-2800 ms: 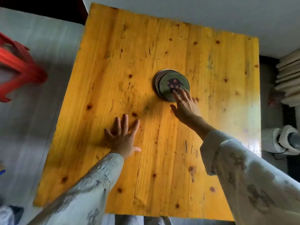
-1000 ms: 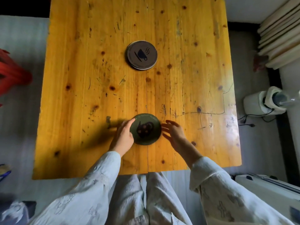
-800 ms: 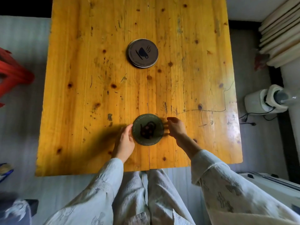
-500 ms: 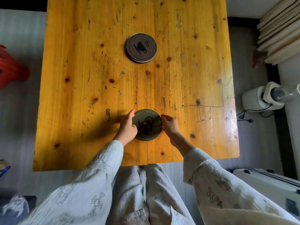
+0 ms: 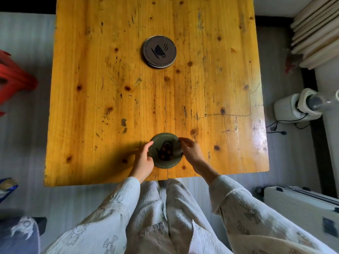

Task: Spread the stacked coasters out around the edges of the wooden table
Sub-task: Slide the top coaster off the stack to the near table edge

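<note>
Near the front edge of the wooden tabletop (image 5: 102, 110), roughly at its middle, lies a dark green coaster (image 5: 166, 150) printed with a black teapot and a ring of pale lettering. It lies flat on the wood, close to the edge nearest the person. The left hand (image 5: 144, 161) is curled against the coaster's left rim, thumb and forefinger touching the edge. The right hand (image 5: 191, 153) meets the right rim the same way, fingers bent over the upper right part of the disc, so the coaster sits pinched lightly between the two hands. Whether either hand has lifted the rim off the wood is hard to tell from this height.

Further back, near the centre of the tabletop and well apart from the green one, sits the coaster stack (image 5: 159, 51). Its top disc is brown-grey with a dark steaming cup on it, and paler edges of others show below, slightly offset.

Pale patterned sleeves (image 5: 244, 208) cover both forearms. Off the left side of the tabletop a red stool (image 5: 14, 83) stands on the grey floor, and to the right there is a white appliance (image 5: 297, 105) with a dark cable.
</note>
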{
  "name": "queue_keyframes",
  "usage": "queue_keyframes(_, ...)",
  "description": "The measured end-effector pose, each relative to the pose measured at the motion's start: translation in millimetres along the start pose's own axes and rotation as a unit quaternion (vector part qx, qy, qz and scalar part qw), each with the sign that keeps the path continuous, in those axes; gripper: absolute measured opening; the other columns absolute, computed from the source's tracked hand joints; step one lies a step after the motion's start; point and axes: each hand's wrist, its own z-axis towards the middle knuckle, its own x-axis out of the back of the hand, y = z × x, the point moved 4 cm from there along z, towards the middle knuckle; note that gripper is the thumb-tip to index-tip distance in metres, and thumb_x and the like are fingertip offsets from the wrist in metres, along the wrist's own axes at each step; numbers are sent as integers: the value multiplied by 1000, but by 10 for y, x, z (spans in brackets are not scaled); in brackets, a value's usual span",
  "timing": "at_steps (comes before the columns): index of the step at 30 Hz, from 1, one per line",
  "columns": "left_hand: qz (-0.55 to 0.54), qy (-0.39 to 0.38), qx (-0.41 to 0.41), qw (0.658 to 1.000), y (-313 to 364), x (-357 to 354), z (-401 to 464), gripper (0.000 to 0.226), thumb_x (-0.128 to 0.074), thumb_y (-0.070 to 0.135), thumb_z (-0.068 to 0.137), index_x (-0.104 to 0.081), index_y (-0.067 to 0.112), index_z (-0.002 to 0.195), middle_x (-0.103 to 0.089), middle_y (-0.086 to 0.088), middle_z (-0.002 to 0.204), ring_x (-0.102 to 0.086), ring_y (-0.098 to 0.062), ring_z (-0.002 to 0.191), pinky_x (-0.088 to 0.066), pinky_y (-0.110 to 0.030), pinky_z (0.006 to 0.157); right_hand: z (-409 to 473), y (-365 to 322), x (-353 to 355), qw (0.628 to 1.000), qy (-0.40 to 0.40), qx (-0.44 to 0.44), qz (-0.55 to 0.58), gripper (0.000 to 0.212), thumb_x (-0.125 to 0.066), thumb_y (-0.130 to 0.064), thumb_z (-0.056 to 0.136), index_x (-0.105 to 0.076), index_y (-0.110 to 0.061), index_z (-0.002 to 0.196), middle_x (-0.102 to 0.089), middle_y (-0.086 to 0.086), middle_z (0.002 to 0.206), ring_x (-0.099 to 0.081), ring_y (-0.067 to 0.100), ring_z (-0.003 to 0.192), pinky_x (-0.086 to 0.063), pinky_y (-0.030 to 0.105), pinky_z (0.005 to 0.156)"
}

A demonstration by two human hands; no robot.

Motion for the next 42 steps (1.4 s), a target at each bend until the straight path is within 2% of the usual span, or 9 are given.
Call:
queue_keyframes(3,11,-3,0,1000,-17,6,-56,57,-31,-7,88,-35,29,132,-29,-11,145,-29,-25,133,-32,-44,109,-27,43,-9,1000,2,-6,12,35,-38,-12,96,-52,-4,127,-58,16,129,-54,18,103,-49,35,91)
queue_keyframes(8,34,15,-23,999,-55,-17,-167,55,-31,-13,84,-38,16,131,-33,-9,144,-28,-20,134,-25,-36,113,-109,159,-36,998,15,-38,37,35,-37,-12,97,-50,-4,129,-59,21,124,-54,50,112,-45,62,94)
queue_keyframes(11,37,15,-26,999,-83,-42,-217,56,-31,-13,84,-39,16,131,-32,-8,144,-27,-19,134,-23,-32,112,-134,211,-35,998,18,-46,49,35,-37,-12,97,-50,-4,128,-57,19,127,-53,45,117,-45,57,99)
queue_keyframes(17,25,13,-19,999,-94,-34,-252,55,-32,-12,84,-40,17,130,-35,-9,142,-29,-20,133,-25,-34,112,-144,216,-32,997,15,-52,53,35,-37,-12,97,-50,-3,129,-58,20,126,-50,49,117,-42,60,99)
queue_keyframes(25,25,-5,-36,999,-133,-58,-296,55,-32,-15,82,-42,13,128,-30,-6,143,-25,-18,135,-21,-31,114,-178,237,-30,996,20,-58,67,34,-38,-13,97,-52,-3,127,-57,19,127,-56,33,111,-47,50,95)
queue_keyframes(30,28,-17,-28,999,-176,-57,-285,54,-34,-11,85,-39,14,131,-27,-4,147,-24,-18,137,-21,-34,115,-205,266,-41,996,18,-51,72,34,-38,-11,96,-54,-2,125,-59,18,126,-53,20,104,-46,32,88)
queue_keyframes(37,60,-72,16,995,-244,17,-234,47,-39,12,92,-30,26,136,-36,-11,143,-35,-24,130,-31,-36,105,-288,306,10,998,37,-39,43,34,-41,-16,96,-55,-5,125,-60,16,125,-55,20,97,-49,25,71)
queue_keyframes(40,112,-83,0,990,-135,127,-169,45,-42,21,92,-32,28,135,-42,-11,138,-42,-24,124,-37,-35,99,-401,324,164,996,67,-45,28,35,-40,-19,97,-54,-6,126,-56,14,133,-55,27,115,-49,43,97)
queue_keyframes(42,155,-77,-35,984,18,201,-150,41,-44,23,91,-37,25,132,-43,-8,139,-45,-23,123,-39,-37,99,-506,340,311,995,85,-45,30,35,-41,-19,97,-55,-5,125,-57,14,132,-54,26,118,-45,45,103)
